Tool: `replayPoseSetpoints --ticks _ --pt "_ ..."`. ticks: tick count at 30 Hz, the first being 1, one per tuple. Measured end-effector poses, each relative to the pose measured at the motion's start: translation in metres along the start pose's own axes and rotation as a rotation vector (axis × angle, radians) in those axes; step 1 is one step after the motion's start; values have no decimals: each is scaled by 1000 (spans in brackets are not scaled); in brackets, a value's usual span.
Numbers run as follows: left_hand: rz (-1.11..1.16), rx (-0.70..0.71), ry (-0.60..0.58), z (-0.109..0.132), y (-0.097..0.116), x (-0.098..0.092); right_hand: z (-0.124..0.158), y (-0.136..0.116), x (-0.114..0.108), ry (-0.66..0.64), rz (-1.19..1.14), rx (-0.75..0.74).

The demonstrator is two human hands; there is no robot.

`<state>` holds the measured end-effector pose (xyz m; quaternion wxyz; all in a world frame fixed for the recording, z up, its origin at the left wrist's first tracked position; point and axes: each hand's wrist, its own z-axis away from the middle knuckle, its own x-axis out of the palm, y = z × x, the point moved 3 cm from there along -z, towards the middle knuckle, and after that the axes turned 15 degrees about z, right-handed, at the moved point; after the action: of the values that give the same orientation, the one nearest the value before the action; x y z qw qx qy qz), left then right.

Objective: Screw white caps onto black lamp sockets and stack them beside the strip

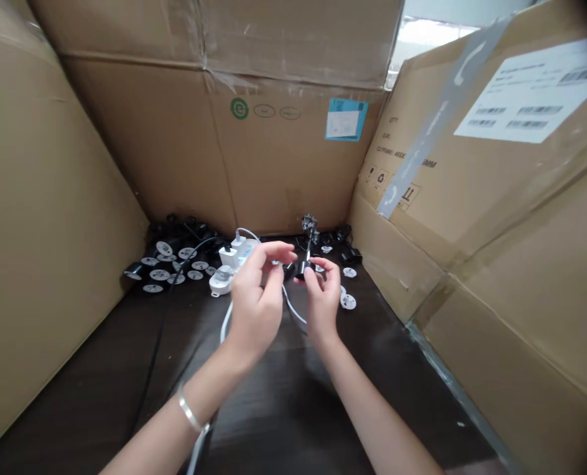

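My right hand (324, 295) grips a small black cylindrical piece (304, 269) between thumb and fingers, above the dark table. What kind of device it is, I cannot make out. Beside it, my left hand (258, 293) is raised with its thumb and forefinger curved and apart, and nothing shows between them. Another small black part (288, 269) appears just past the left fingertips; whether it joins the held piece is unclear. Behind the right hand stands a thin upright stalk with a dark, knobbly top (308, 224).
A white power strip (221, 282) with plugged-in white adapters (228, 256) sits behind my left hand. Several black pieces with round white labels (159, 274) are heaped at left; more labelled discs (347, 301) lie right. Cardboard boxes (293, 165) enclose three sides. Cables cross the table.
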<state>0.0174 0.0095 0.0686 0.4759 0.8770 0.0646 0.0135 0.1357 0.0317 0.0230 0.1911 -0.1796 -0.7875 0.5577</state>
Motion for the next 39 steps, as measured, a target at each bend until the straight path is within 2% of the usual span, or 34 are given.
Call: replayPoseSetpoints --ticks 3,6,8,11,13,16,18,26,28,35,39 --pt "96 -106 -25 -3 -26 7 1 8 1 -132 -143 112" --pt "244 -290 -172 3 -53 13 2 15 4 -217 -228 191" --pt "307 -311 -248 9 -61 13 5 17 7 -263 -259 211" --pt "382 -291 -245 12 -63 6 13 13 11 -374 -205 153" --pt "422 -310 -214 11 -63 1 19 9 12 -421 -82 33" --pt "479 -364 -185 7 -61 -3 26 3 12 -416 87 -171" --pt "513 -407 -176 5 -61 -4 28 3 12 -421 117 -221" --pt "636 -583 -227 2 -66 -7 18 9 7 -475 73 -126" --pt "639 -612 -223 2 -68 -8 18 8 6 -473 90 -143" --pt "592 -641 -143 3 -66 -10 26 5 11 -510 159 -245" --pt "560 -627 -145 6 -66 -7 28 6 11 -450 205 -236"
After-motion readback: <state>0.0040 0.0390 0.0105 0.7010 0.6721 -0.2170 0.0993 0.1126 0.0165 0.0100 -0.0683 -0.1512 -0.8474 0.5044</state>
